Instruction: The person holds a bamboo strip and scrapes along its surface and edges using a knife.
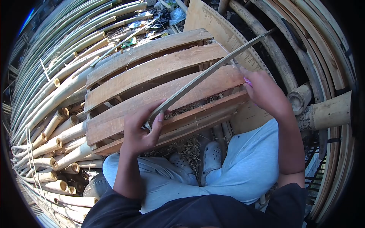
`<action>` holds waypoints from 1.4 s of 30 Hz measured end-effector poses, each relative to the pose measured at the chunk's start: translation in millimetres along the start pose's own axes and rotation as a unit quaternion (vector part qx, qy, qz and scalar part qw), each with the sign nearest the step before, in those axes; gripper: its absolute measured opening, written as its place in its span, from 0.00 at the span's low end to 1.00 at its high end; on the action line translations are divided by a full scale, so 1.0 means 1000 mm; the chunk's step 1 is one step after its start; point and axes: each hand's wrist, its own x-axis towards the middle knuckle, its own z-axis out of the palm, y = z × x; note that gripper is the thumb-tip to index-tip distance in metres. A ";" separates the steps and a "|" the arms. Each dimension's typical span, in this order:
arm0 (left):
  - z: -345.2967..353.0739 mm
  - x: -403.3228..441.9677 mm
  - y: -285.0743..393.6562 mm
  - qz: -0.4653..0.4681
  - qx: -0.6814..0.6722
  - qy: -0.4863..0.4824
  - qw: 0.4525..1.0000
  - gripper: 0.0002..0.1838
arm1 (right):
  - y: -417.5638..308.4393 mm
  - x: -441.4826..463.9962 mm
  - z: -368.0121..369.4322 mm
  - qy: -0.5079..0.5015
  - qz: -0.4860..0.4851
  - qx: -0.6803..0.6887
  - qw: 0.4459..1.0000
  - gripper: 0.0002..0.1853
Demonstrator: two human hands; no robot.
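A long, narrow bamboo strip runs diagonally from lower left to upper right above a slatted wooden crate. My left hand is closed round its near end, thumb on one side and fingers on the other. My right hand is closed on what looks like a small knife with a purple-and-white handle. Its thin blade, partly visible, points up toward the strip; whether they touch I cannot tell. Both hands are over the crate's near side, the right one at its right end.
Stacked bamboo poles fill the left side. A plywood sheet leans behind the crate at right. Thick bamboo poles and long boards are on the right. Grey clogs and straw lie below the crate. Plastic litter is at the back.
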 end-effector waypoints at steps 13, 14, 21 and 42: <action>0.001 -0.002 0.001 -0.038 -0.027 -0.001 0.999 0.17 | -0.025 -0.012 0.017 -0.103 -0.178 0.054 0.977 0.26; 0.001 -0.002 0.000 -0.032 -0.027 -0.001 0.999 0.17 | -0.012 -0.006 0.007 -0.105 -0.152 0.048 0.982 0.27; 0.000 -0.002 0.002 -0.033 -0.023 -0.005 0.999 0.17 | 0.025 0.003 -0.028 -0.048 0.158 0.046 0.985 0.18; 0.003 -0.001 -0.002 -0.014 -0.023 0.007 1.000 0.17 | 0.004 -0.016 -0.058 -0.180 -0.014 0.077 0.980 0.14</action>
